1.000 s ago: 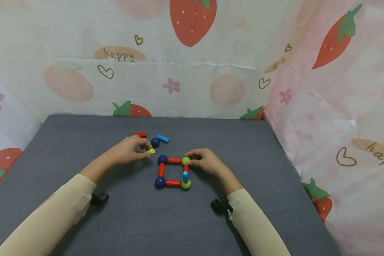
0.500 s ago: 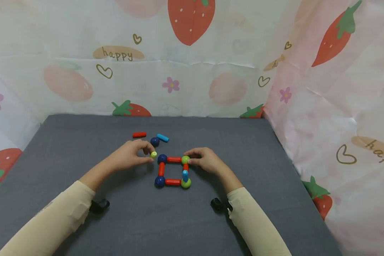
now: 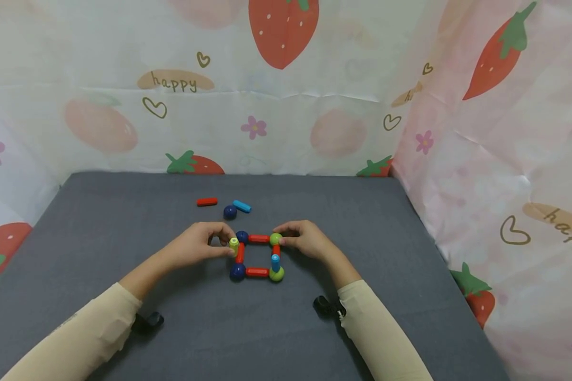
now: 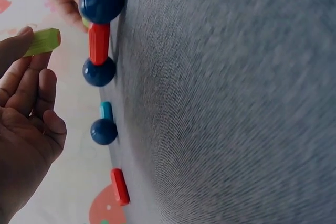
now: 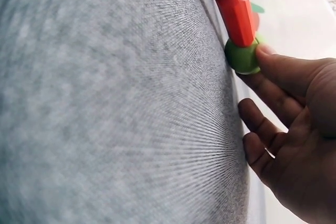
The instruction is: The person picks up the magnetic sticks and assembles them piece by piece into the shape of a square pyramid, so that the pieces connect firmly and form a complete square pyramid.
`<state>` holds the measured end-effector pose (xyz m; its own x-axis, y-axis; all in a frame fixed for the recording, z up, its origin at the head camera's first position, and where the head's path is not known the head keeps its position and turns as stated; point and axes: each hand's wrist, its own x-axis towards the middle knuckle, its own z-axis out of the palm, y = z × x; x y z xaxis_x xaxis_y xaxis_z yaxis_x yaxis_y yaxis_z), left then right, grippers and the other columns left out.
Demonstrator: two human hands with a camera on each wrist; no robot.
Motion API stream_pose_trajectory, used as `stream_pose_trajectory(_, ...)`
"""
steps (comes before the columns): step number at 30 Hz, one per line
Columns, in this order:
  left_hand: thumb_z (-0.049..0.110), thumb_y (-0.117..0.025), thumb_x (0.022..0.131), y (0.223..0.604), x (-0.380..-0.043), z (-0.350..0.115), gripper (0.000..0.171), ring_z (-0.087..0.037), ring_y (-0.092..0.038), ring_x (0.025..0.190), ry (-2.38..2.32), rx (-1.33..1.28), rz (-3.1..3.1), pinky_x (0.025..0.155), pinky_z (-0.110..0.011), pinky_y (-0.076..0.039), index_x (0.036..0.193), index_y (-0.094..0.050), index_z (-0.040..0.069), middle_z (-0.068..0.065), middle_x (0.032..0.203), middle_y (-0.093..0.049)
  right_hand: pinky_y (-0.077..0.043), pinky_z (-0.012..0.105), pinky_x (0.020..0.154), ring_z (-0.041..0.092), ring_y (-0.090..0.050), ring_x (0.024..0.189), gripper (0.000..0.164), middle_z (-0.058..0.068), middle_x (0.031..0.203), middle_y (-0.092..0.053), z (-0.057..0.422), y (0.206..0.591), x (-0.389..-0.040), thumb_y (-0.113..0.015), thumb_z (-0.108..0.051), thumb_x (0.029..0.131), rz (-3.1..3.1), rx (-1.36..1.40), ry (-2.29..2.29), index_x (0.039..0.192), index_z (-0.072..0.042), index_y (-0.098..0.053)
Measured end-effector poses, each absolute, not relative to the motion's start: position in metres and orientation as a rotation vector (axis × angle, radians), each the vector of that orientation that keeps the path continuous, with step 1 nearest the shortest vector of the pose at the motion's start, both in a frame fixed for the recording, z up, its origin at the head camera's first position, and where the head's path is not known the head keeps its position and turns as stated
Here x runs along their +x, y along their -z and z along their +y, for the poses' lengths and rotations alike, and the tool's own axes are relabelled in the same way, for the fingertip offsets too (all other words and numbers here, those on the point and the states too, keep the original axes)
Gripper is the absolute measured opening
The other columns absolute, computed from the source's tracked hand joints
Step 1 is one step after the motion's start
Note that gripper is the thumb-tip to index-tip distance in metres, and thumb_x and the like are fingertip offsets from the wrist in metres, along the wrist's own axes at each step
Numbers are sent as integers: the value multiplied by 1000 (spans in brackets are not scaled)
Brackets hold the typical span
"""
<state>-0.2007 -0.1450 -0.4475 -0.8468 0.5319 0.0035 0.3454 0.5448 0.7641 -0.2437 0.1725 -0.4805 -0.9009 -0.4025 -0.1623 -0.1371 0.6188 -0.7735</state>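
Currently, the left hand (image 3: 197, 245) pinches a yellow-green stick (image 3: 234, 245) narrowly between thumb and fingers, roughly upright and raised off the table (image 3: 209, 328), beside the left side of a square frame (image 3: 257, 272) near the table's middle. The right hand (image 3: 309, 241) pinches the green ball (image 3: 276, 239) at the frame's far right corner. To handle this well, I would grip the stick high, leaving its lower end free, bring it straight over a ball's centre, and steady the frame lightly. A standing blue stick (image 3: 275, 262) at the near right corner could easily be knocked. Toward the table's far edge lie a loose red stick (image 3: 207, 201), a dark blue ball (image 3: 230, 212) and a loose blue stick (image 3: 242, 206); the side edges offer wider room.
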Motion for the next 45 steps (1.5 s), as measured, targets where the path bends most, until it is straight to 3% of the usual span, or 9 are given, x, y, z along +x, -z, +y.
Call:
stream_pose_trajectory(23,35,-80,90,460,-182,-134,19,-10,-62,95,-1092,884,2554,89,-38,-53,104,-68,29,14,99,-67,-49,42,100,18,-59,114,26,-6,128,-68,169,479,-244,-73,-27,97,2524,-450,1154,122,-31,-75)
stream_pose_trajectory(33,31,-81,90,454,-187,-139,23,-14,-58,103,-1024,883,2534,93,-42,-51,110,-70,31,9,107,-63,-49,42,101,17,-59,116,25,-6,129,-68,167,478,-244,-72,-26,97,2507,-454,1165,122,-31,-75)
stream_pose_trajectory(38,21,-81,90,447,-202,-144,28,-18,-57,107,-987,889,2585,95,-46,-50,117,-71,23,6,113,-68,-50,41,99,17,-60,114,25,-6,129,-68,167,477,-243,-72,-26,98,2500,-451,1172,122,-30,-75)
stream_pose_trajectory(45,22,-79,92,447,-227,-142,33,-21,-54,110,-905,825,2681,95,-46,-49,124,-71,16,4,119,-70,-51,40,98,17,-60,113,26,-5,129,-68,167,478,-243,-71,-26,98,2508,-462,1167,123,-30,-75)
